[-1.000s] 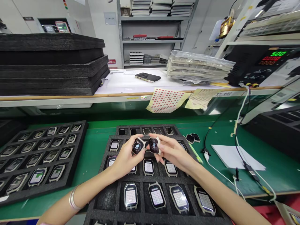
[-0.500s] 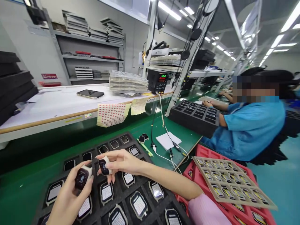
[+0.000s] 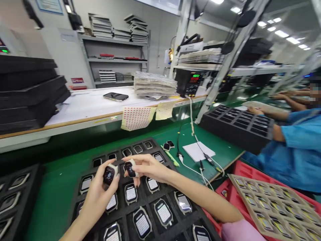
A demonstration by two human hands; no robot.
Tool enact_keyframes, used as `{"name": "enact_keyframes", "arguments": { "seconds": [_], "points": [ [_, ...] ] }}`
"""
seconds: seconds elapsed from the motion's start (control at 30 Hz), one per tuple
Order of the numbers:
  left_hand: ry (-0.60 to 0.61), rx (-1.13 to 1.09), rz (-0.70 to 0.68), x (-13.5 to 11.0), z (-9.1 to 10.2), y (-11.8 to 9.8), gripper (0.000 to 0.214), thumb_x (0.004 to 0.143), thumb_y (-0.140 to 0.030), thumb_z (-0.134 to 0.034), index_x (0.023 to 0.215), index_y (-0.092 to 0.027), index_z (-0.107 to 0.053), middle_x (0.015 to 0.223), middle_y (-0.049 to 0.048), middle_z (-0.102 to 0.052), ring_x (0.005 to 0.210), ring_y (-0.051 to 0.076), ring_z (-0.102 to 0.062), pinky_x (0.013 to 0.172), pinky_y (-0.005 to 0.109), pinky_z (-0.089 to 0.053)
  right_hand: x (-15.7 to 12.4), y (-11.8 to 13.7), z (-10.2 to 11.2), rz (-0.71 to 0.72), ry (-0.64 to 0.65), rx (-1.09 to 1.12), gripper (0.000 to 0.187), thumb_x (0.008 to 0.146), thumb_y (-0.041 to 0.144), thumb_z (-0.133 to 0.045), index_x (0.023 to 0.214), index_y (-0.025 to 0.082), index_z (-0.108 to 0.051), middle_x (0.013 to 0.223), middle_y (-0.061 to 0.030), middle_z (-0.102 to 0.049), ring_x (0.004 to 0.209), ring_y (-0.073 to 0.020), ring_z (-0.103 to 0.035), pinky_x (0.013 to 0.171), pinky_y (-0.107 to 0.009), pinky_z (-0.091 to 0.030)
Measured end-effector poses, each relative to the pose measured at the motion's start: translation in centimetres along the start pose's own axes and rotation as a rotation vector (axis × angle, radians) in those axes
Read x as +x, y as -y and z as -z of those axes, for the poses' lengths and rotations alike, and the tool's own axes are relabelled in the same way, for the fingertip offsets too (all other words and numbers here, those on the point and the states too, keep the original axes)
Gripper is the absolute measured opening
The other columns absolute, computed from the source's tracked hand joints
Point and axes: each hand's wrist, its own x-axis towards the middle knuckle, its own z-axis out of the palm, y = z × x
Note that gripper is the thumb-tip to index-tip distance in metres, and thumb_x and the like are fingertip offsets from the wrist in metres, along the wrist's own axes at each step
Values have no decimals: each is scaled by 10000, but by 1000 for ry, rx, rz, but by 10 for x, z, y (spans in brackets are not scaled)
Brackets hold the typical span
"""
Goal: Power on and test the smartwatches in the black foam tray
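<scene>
Clock taken from view centre. Eight o'clock: left hand point(image 3: 99, 187), fingers clamped round a dark-faced watch point(image 3: 109, 174). Seven: second watch point(image 3: 130, 168), near the first, apart; pinched by right hand point(image 3: 147, 165). Black foam tray point(image 3: 147, 201) below, towards six. Risks, as judged: smooth casing slipping from fingertips, dropping onto screens; hands converging, cases knocking; at five, forearm point(image 3: 200, 198) snagging the white-plugged cable point(image 3: 180, 158).
</scene>
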Motion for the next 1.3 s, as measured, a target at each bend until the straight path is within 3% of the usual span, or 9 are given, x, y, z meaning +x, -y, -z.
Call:
{"name": "enact_keyframes", "arguments": {
  "seconds": [0.17, 0.5, 0.8, 0.93, 1.03, 1.17, 1.3],
  "points": [
    [15, 29, -79, 1, 2, -6, 353, 838, -289, -551, 1180, -220, -496, 1088, 63, -633, 1029, 239, -591, 818, 314, -471, 3, 3, -2, 5, -49, -61, 485, 830, 340, -689, 1251, 141, -554, 942, -110, -668, 578, -137, -643, 537, -258, -519],
    [23, 42, -76, 3, 4, -6, 369, 860, -257, -525, 1216, -228, -430, 1170, 64, -574, 1067, 227, -549, 905, 335, -413, 3, 8, -7, -7, -105, -110, 466, 843, 323, -667, 1254, 142, -544, 936, -118, -674, 570, -137, -632, 548, -275, -512],
    [3, 26, -66, 3, 5, -8, 350, 829, -235, -550, 1171, -221, -473, 1104, 53, -596, 958, 206, -583, 760, 283, -455, 1, 12, -11, -11, -99, -70, 490, 844, 317, -666, 1282, 145, -529, 932, -120, -682, 565, -140, -625, 543, -280, -502],
    [34, -87, -11, 3, 3, -8, 379, 811, -237, -584, 1172, -218, -468, 997, 41, -579, 797, 170, -586, 612, 251, -478, 1, 12, -9, -38, -88, -37, 525, 868, 320, -630, 1334, 144, -464, 949, -134, -685, 597, -159, -645, 558, -287, -506],
    [71, -305, 68, 5, 1, -9, 459, 765, -246, -651, 1170, -220, -436, 957, 31, -545, 716, 151, -584, 519, 236, -489, 3, 12, -7, -62, -78, 16, 491, 885, 315, -595, 1322, 146, -447, 984, -149, -670, 671, -193, -664, 567, -296, -510],
    [93, -572, 180, 8, 0, -6, 388, 783, -260, -636, 1113, -186, -447, 934, 57, -608, 805, 198, -642, 632, 302, -541, 6, 9, -4, -79, -80, 30, 349, 899, 318, -570, 1195, 143, -514, 1009, -137, -638, 705, -204, -666, 556, -292, -517],
    [77, -700, 226, 10, 3, -1, 350, 861, -263, -519, 1185, -177, -417, 974, 90, -647, 858, 225, -659, 686, 343, -534, 6, 5, -4, -66, -158, -37, 416, 893, 284, -566, 1278, 169, -458, 974, -119, -646, 674, -206, -680, 520, -281, -527]
  ]
}}
